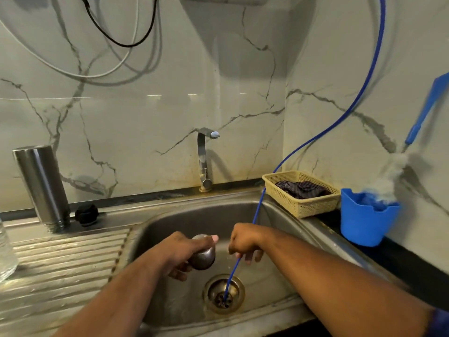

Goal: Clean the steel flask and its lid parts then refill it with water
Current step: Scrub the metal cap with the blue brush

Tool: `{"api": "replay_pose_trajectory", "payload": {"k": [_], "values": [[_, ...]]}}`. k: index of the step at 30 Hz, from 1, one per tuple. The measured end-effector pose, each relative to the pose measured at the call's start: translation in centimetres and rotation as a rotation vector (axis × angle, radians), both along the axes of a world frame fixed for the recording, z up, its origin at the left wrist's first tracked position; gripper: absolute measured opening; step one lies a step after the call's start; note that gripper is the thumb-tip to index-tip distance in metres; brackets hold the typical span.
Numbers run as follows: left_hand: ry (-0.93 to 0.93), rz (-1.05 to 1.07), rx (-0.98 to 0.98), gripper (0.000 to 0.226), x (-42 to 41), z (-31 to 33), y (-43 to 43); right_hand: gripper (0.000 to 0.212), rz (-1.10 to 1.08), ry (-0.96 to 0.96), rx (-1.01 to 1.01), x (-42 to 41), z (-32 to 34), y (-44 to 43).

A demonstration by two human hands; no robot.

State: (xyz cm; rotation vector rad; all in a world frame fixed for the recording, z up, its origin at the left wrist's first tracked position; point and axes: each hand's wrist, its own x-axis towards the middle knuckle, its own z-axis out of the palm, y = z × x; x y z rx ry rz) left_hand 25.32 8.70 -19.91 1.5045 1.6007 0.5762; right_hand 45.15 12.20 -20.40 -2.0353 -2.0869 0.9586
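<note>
Left hand [178, 254] grips the steel cap [204, 259] over the sink [184, 215]; right hand [244, 242] pinches the blue tube [232, 276]. Basket [313, 208] holds a cloth [301, 189].

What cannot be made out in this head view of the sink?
Head view:
Steel lid: partly covered by the left hand's grip.
Blue tube: part hidden inside the right hand's grip.
Flask: mouth down on the drainboard, inside unseen.
Clear container: cut by the left edge.
</note>
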Motion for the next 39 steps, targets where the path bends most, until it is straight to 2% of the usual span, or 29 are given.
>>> {"api": "replay_pose_trajectory", "payload": {"k": [2,5,7,9,12,16,20,22,26,29,31,36,39], "values": [[0.047,0.015,0.02,0.067,-0.3,-0.3,0.0,0.019,0.038,-0.094,0.146,-0.4,0.9,-1.1],[-0.02,0.021,0.077,0.058,0.0,-0.1,0.2,0.018,0.098,-0.152,0.307,-0.5,3.4,-3.0],[-0.081,-0.011,0.076,0.056,0.5,0.2,0.1,0.022,0.216,-0.337,0.437,0.9,6.0,-4.2],[-0.161,-0.015,0.069,0.048,1.1,0.3,-0.4,0.027,0.334,-0.513,0.473,3.6,9.6,-5.1],[-0.278,-0.007,0.049,0.043,1.8,0.8,-1.4,0.03,0.298,-0.712,0.42,8.8,15.9,-6.8],[-0.461,0.017,0.022,0.06,2.8,1.1,-2.5,0.044,0.243,-1.132,0.266,14.5,21.1,-9.4],[-0.597,0.051,0.028,0.058,4.6,2.5,-3.1,0.066,0.205,-1.291,0.027,17.8,20.8,-9.8],[-0.621,0.083,0.03,0.051,5.3,3.1,-2.8,0.069,0.191,-1.381,0.032,18.6,19.4,-9.1],[-0.609,0.139,0.071,0.047,6.0,1.4,-2.4,0.055,0.171,-1.363,0.139,18.5,18.4,-9.1],[-0.423,0.105,0.139,0.041,6.2,-0.5,-2.7,0.054,0.162,-1.334,0.158,18.7,19.9,-8.8],[-0.368,0.07,0.17,0.039,5.9,-0.6,-2.7,0.054,0.162,-1.322,0.187,18.7,20.8,-8.5],[-0.372,0.055,0.179,0.031,5.6,-0.3,-2.4,0.042,0.2,-1.433,0.173,17.7,18.4,-8.8],[-0.375,0.04,0.181,0.026,5.6,-0.6,-2.3,0.042,0.167,-1.427,0.168,17.6,18.0,-8.2]]}}
